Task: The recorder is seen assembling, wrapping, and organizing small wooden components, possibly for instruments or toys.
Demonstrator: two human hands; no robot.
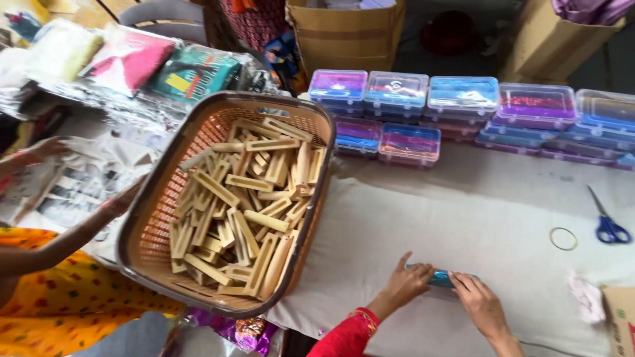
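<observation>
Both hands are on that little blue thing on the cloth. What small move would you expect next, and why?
Probably a firmer grip to lift it. The left hand and right hand press on either end of the blue object, which lies flat on the cloth. Neither hand seems to have closed round it, though it is mostly hidden.

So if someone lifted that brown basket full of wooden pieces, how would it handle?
The basket looks stiff, with moulded lattice walls. Piled with wooden pieces, it is probably heavy. It already sits tilted, so the loose pieces would likely slide toward its low side.
</observation>
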